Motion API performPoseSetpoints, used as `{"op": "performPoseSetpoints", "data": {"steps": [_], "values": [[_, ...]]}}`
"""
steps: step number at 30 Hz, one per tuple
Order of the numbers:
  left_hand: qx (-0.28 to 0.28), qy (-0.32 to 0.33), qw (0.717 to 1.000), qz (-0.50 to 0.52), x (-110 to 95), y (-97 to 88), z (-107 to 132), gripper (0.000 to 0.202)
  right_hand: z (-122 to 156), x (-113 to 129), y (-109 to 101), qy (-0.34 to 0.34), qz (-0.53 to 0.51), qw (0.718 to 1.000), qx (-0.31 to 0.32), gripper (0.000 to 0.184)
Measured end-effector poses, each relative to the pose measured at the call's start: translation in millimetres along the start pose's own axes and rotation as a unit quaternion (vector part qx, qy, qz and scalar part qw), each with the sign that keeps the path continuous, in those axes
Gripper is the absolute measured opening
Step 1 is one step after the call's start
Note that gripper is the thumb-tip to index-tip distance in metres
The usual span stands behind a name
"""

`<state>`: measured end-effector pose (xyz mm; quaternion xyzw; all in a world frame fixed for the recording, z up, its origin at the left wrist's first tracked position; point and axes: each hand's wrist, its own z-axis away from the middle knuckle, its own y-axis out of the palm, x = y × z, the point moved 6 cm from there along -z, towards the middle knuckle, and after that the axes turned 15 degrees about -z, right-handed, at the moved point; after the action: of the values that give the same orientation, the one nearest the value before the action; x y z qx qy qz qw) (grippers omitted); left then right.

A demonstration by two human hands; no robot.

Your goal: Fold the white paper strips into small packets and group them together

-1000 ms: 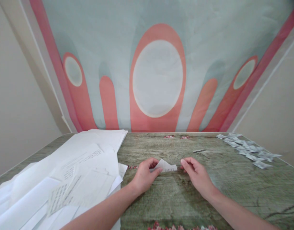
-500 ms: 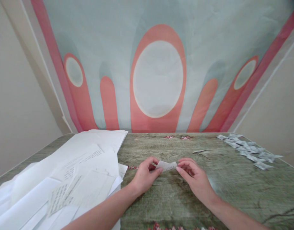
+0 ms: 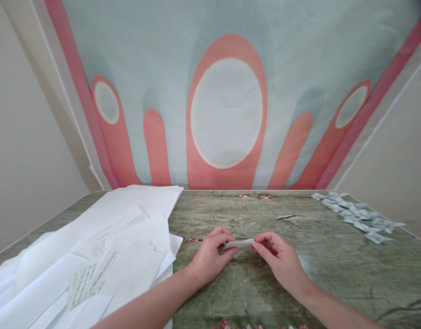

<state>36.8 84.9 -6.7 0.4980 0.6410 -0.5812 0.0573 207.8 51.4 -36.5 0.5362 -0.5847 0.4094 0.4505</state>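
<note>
A wall covering [image 3: 227, 109] fills the upper frame: pale grey-green, slightly rippled and glossy, printed with coral rounded columns, three of them bearing whitish ovals, and edged in deeper pink.

Below it, a table [image 3: 237, 292] spans the frame's lower part, its surface patterned like weathered grey-green wood grain, with rounded far corners and patches of small red-and-white floral print.

A heap of paper [image 3: 128, 214] covers the lower left: smooth white sheets overlapping at loose angles, with smaller printed slips on top.

Two bare forearms rise from the bottom edge, the left slanting up and right, the right slanting up and left. They lead to two hands facing each other just below the frame's middle. The left hand [image 3: 213, 253] is mostly closed, fingers curled above and thumb extended underneath, gripping one end of a paper strip [image 3: 243, 244]. The right hand [image 3: 277, 251] pinches the other end between thumb and forefinger, its remaining fingers loosely bent.

Small folded pieces [image 3: 357, 212] lie clustered at the right, near the table's edge: greyish white, flat, with pointed corners, several overlapping.

Smallest is the strip itself, narrow, matt and off-white, lying nearly level between the fingertips at centre.
</note>
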Motion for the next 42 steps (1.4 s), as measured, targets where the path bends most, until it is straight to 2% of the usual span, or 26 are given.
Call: {"op": "performPoseSetpoints", "data": {"steps": [3, 7, 9, 14, 19, 27, 36, 42], "values": [[-0.009, -0.003, 1.000, 0.007, -1.5, 0.2, 1.2, 0.009, 2.5, 10.1, 2.4, -0.053, 0.047, 0.997, 0.008, 0.015], [-0.018, -0.045, 0.999, 0.020, 0.6, 2.3, 2.4, 0.006, 7.1, 28.2, 3.7, -0.150, 0.112, 0.982, 0.007, 0.013], [-0.015, -0.061, 0.998, 0.031, 1.0, 4.4, 3.4, 0.005, 9.0, 33.0, 3.9, -0.176, 0.130, 0.976, 0.007, 0.013], [-0.003, -0.083, 0.995, 0.062, 0.2, 8.2, 5.4, 0.006, 10.9, 33.1, 4.9, -0.194, 0.138, 0.971, 0.018, 0.014], [-0.016, -0.083, 0.993, 0.079, -3.3, 5.6, 5.5, 0.008, 10.6, 31.0, 6.0, -0.186, 0.133, 0.973, 0.027, 0.015], [-0.053, -0.037, 0.996, 0.066, -10.7, 2.9, 8.3, 0.011, 9.8, 29.6, 6.3, -0.163, 0.122, 0.979, 0.031, 0.013], [-0.083, 0.110, 0.990, -0.023, -17.7, -5.1, 13.9, 0.025, 7.8, 25.9, 8.3, -0.155, 0.132, 0.976, 0.076, 0.014], [-0.087, 0.122, 0.987, -0.061, -16.5, -4.8, 14.6, 0.026, 9.0, 30.6, 11.8, -0.162, 0.136, 0.973, 0.097, 0.013]]}}
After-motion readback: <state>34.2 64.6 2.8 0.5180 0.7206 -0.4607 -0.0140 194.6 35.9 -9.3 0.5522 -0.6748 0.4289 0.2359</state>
